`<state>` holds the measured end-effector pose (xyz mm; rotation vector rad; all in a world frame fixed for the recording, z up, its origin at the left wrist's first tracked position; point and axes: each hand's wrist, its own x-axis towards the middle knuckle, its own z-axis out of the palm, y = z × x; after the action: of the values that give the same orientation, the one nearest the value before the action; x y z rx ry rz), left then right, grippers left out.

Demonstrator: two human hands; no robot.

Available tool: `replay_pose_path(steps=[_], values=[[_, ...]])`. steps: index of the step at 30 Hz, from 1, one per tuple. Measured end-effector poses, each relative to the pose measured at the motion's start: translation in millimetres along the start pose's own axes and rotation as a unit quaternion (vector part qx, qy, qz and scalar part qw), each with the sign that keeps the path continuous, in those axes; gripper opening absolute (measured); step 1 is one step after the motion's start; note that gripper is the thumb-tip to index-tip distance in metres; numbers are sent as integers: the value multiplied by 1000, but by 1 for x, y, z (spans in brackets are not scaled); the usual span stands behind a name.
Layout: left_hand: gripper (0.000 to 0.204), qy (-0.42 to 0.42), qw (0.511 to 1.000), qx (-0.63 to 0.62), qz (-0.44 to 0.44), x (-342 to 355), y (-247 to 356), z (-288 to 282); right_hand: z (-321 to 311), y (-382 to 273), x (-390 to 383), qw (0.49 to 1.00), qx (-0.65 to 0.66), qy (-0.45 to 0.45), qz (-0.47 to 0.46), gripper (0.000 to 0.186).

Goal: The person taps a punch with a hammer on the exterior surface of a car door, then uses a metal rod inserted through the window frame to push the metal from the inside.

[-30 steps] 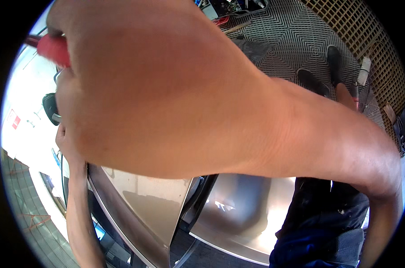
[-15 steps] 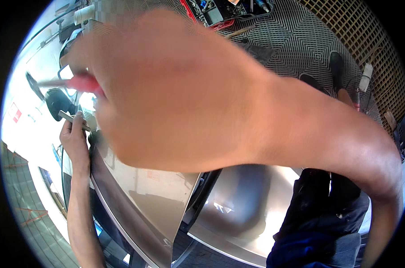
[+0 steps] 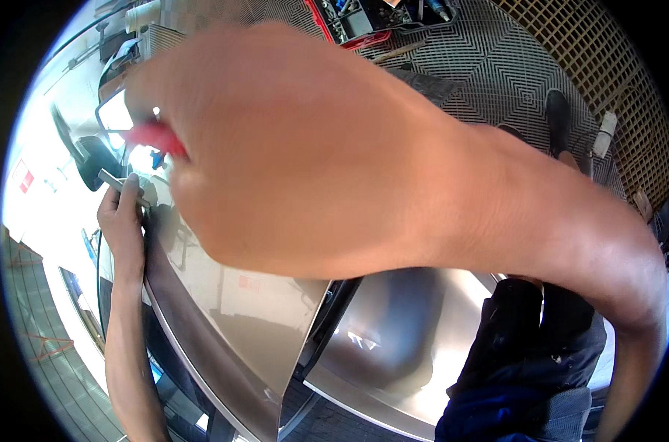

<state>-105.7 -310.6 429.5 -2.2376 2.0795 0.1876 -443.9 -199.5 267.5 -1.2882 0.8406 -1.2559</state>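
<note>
My right hand (image 3: 297,162), very large in front, is closed around the red handle (image 3: 156,138) of what looks like a hammer. Its far end is a dark, motion-blurred shape (image 3: 67,134) at the left. Farther down on the left, my left hand (image 3: 120,217) pinches a short, flat grey bar (image 3: 120,186) between thumb and fingers. That hand rests by the edge of a glossy bronze car panel (image 3: 253,309). Whether the bar touches the panel cannot be made out. My right fist hides much of the middle.
A second shiny panel (image 3: 386,331) lies to the right across a dark gap. On the patterned floor mat (image 3: 496,66) stand an open tool tray (image 3: 364,26) and a dark shoe (image 3: 557,121). A dark side mirror (image 3: 95,160) juts out at the left.
The red handle has swung slightly right and its shaft no longer shows clearly. My right fist has shifted a little rightward. My left hand keeps its grip on the bar, almost still.
</note>
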Motion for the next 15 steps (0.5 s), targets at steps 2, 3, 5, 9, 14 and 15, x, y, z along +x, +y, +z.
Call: replay_pose_path(steps=[2, 3, 5, 9, 14, 15], values=[[32, 3, 1000, 10, 25, -4, 3, 0, -1, 1, -3, 1000, -17, -5, -2, 22], [32, 6, 1000, -10, 9, -6, 4, 1, -3, 1, -3, 999, -40, 10, -19, 22], [32, 13, 998, -47, -26, -10, 7, 2, 1, 3, -2, 984, -120, 74, -106, 21], [32, -12, 997, 36, 64, -10, 10, 3, 2, 7, 3, 940, -234, 118, -219, 20], [31, 15, 999, -39, -10, -5, 6, 1, -10, 5, 0, 952, -250, 7, -177, 22], [30, 5, 999, -31, -14, -5, 5, 0, -10, 4, 1, 946, -268, 7, -183, 24]])
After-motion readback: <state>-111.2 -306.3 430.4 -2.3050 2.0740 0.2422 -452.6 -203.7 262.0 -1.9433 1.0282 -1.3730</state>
